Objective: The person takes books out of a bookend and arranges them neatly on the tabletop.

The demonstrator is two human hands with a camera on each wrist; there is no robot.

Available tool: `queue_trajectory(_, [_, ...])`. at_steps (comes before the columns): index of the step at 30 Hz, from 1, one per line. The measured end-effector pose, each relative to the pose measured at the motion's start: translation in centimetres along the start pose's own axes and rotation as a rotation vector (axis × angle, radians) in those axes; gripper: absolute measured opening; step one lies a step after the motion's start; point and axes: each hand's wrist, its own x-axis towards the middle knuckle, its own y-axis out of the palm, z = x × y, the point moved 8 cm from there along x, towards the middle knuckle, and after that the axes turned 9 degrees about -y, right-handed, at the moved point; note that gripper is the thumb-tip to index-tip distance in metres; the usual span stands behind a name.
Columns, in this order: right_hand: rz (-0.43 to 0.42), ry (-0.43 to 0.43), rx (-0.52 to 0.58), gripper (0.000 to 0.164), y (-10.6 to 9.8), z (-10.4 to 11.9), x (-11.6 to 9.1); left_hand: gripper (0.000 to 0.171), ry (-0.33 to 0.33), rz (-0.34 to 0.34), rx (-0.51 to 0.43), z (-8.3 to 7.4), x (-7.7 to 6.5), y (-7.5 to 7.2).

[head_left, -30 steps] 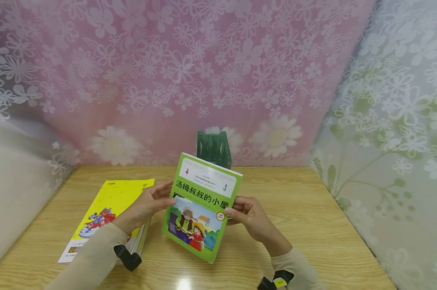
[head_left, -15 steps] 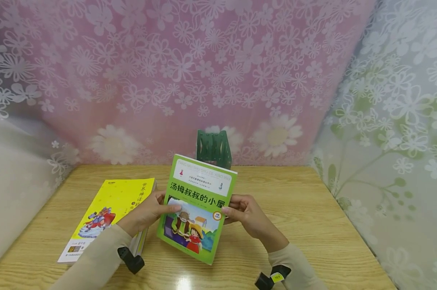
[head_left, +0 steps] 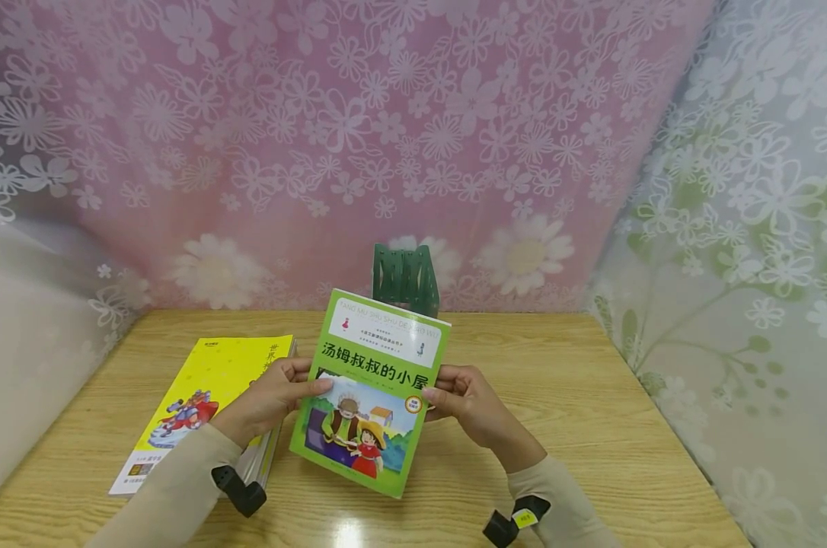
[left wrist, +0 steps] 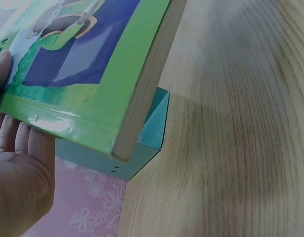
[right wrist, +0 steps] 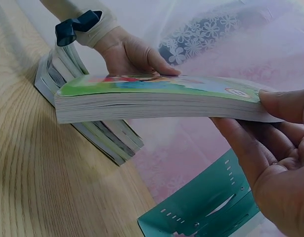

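A green-bordered paperback book (head_left: 365, 396) with a picture of two figures is held up over the table, its cover tilted toward the head camera. My left hand (head_left: 269, 399) grips its left edge, thumb on the cover and fingers behind. On the opposite edge my right hand (head_left: 478, 407) pinches it the same way; the right wrist view shows the thumb on top and fingers under the book (right wrist: 156, 106). Just left, a stack of books with a yellow cover (head_left: 231, 373) lies on the table, partly hidden by my left forearm.
Behind the held book stands a green metal bookend or file holder (head_left: 405, 274) at the table's back edge, its lower part hidden. The wooden table (head_left: 557, 380) reaches to a pink floral curtain (head_left: 400, 152) behind and a pale one (head_left: 749, 304) at the right.
The held book has shifted slightly left and turned a little more toward the head camera. Both hands have kept hold; the left thumb slid inward on the cover, then back toward the edge.
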Motion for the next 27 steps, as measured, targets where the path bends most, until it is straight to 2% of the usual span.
queue_trajectory(10, [0.032, 0.103, -0.027, 0.041, -0.2, -1.0, 0.1, 0.034, 0.027, -0.007, -0.021, -0.4, -1.1, 0.1])
queue_trajectory(16, [0.051, 0.177, -0.055, 0.043, -0.4, -2.1, 0.2, 0.035, 0.012, -0.009, -0.060, -0.7, -2.2, -0.1])
queue_trajectory(21, [0.076, 0.211, -0.114, 0.049, -0.8, -2.6, -0.2, 0.031, 0.042, -0.037, -0.052, -1.6, -3.2, -1.2])
queue_trajectory(27, [0.102, 0.251, -0.240, 0.054, -2.3, -2.3, -1.2, 0.026, 0.033, -0.124, -0.066, -1.9, -4.8, -3.5])
